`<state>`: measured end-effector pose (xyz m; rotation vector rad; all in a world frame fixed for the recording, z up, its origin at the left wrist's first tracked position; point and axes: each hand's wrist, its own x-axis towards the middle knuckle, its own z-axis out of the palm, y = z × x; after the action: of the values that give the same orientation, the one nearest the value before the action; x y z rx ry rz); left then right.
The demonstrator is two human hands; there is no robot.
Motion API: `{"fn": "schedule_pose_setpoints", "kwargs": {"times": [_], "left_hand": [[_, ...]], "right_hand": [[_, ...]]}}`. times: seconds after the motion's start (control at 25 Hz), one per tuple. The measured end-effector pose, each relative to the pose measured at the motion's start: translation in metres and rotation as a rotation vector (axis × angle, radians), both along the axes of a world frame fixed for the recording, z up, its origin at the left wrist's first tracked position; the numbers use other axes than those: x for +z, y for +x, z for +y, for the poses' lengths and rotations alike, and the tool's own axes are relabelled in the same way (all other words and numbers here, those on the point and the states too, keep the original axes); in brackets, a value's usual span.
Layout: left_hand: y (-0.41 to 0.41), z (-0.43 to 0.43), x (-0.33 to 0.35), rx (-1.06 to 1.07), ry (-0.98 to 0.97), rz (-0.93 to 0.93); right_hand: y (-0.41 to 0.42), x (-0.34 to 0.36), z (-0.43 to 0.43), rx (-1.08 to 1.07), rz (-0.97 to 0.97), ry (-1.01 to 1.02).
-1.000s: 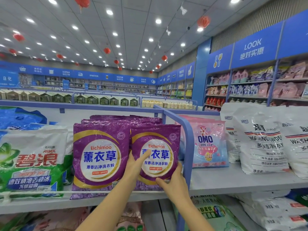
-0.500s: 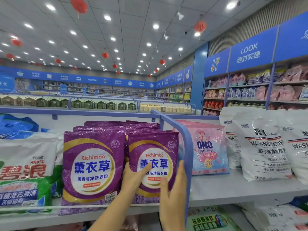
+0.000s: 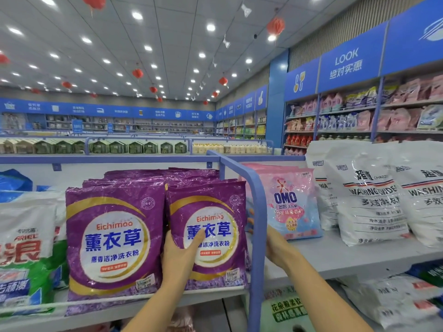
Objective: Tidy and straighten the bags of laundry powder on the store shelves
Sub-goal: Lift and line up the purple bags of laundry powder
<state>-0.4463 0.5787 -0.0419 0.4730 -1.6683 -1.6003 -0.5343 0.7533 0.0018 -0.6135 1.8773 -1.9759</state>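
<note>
Standing upright on the shelf (image 3: 335, 257), the right purple bag (image 3: 215, 200) touches the left purple bag (image 3: 112, 236) and sits just beside the blue divider (image 3: 257, 212). Left hand (image 3: 178, 255) grips its left edge, thumb across the front. Right hand (image 3: 278, 248) reaches behind the divider; its hold cannot be determined

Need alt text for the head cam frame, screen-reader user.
Two hands steady the right purple bag on a store shelf: the left hand grips its left edge, thumb on front; the right hand reaches past a blue divider to its right edge. A pink bag and white bags stand further right.
</note>
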Motion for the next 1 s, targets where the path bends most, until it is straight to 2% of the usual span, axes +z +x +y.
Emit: {"fn": "schedule_pose_setpoints", "kwargs": {"times": [0.12, 0.2, 0.4, 0.52, 0.6, 0.68, 0.76, 0.84, 1.0], "left_hand": [[-0.001, 0.003, -0.004, 0.086, -0.029, 0.012], [-0.005, 0.004, -0.007, 0.126, -0.009, 0.02], [-0.003, 0.013, -0.004, 0.226, -0.042, 0.045], [-0.002, 0.021, -0.002, 0.315, -0.104, 0.062], [-0.004, 0.021, 0.0, 0.373, -0.142, 0.105], [-0.007, 0.021, 0.003, 0.413, -0.157, 0.128], [-0.009, 0.024, 0.002, 0.451, -0.164, 0.096], [-0.009, 0.027, 0.0, 0.467, -0.17, 0.04], [-0.002, 0.024, -0.001, 0.424, -0.219, -0.077]], "right_hand": [[-0.01, -0.001, -0.015, 0.091, -0.005, 0.099], [-0.007, 0.0, -0.018, 0.148, 0.143, 0.182], [-0.027, -0.007, -0.028, 0.156, -0.058, 0.026], [-0.028, -0.004, -0.024, 0.251, -0.066, -0.111], [-0.028, -0.003, -0.031, 0.259, -0.012, -0.146], [-0.028, -0.006, -0.032, 0.226, -0.052, -0.172], [-0.031, -0.008, -0.032, 0.247, -0.078, -0.21], [-0.033, -0.012, -0.029, 0.307, -0.014, -0.139], [-0.037, -0.01, -0.021, 0.296, 0.124, -0.043]]}}
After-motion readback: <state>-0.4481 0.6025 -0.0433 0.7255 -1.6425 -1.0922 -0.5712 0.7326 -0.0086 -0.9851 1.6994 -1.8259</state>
